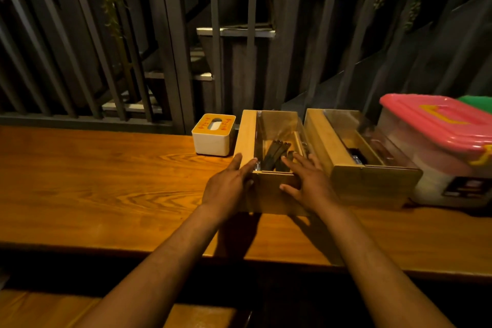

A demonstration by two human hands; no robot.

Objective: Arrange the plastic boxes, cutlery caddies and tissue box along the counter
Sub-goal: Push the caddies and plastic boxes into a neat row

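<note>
Wood, stiff and boxy, makes the near cutlery caddy look fairly heavy with its dark-handled cutlery, so it is probably best slid or lifted by both side walls at the front corners. It stands on the counter between the tissue box and a second caddy, beyond which sits a pink-lidded plastic box. The left hand and right hand rest flat-fingered on its front corners, touching but not clenched.

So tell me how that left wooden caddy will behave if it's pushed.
The left caddy looks rigid, so it should slide as one piece. Its broad flat base on the counter makes tipping unlikely. The loose dark cutlery inside may rattle or shift.
</note>
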